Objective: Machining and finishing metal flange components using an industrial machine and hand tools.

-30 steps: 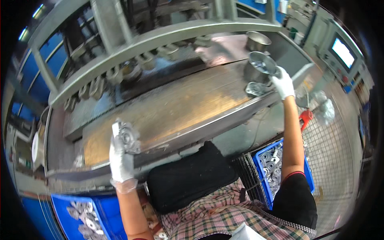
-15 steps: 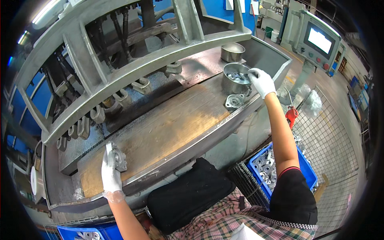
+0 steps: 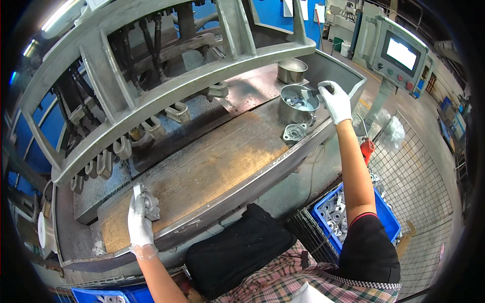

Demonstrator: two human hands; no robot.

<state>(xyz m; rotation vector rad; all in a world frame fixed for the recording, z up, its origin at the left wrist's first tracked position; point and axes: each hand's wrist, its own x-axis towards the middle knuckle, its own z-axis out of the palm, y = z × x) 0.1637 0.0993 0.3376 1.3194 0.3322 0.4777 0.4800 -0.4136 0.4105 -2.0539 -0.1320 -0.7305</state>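
In my left hand (image 3: pixel 139 222), gloved in white, a grey round-flanged metal casting (image 3: pixel 150 206) stands on edge over the left end of the worn board (image 3: pixel 202 174). Thumb and fingers are closed about its left side. My right hand (image 3: pixel 336 102), also gloved, pinches the dark handle of what looks like a small brush (image 3: pixel 309 94). Its pale end is over the mouth of a steel pot (image 3: pixel 292 112), which holds whitish liquid and small parts I cannot make out. Just in front of that pot lies a second metal casting (image 3: pixel 294 132).
Behind the pot stands another steel pot (image 3: pixel 292 71). A heavy metal frame (image 3: pixel 202 76) with hanging clamps spans the bench's far side. Blue crates of metal parts sit at lower right (image 3: pixel 323 209) and lower left (image 3: pixel 101 293). A control panel (image 3: pixel 401 54) stands at right.
My right hand has lifted slightly, and the brush now shows above the pot. The left hand keeps the casting in nearly the same place, turned a little.
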